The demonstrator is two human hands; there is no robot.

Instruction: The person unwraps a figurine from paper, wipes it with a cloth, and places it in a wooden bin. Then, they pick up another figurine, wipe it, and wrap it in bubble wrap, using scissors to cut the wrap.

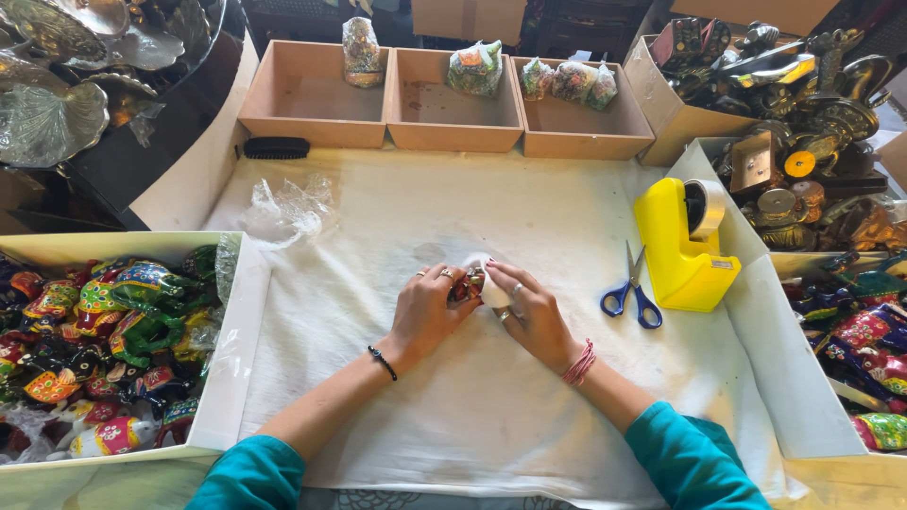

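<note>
The white tray (248, 312) left of the white cloth (472, 416) brims with painted animal figurines (113, 321). Beyond the cloth, three wooden boxes (435, 123) hold wrapped figurines (477, 66). At the cloth's middle, my left hand (430, 307) and right hand (529, 312) grip a small painted figurine (470, 283), half wrapped.

Bare cloth (491, 425) around; scissors (631, 295) and tape dispenser (685, 250) crowd right.

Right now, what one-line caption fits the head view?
Both hands, left hand and right hand, wrap a small painted figurine in white paper on a white cloth.
</note>
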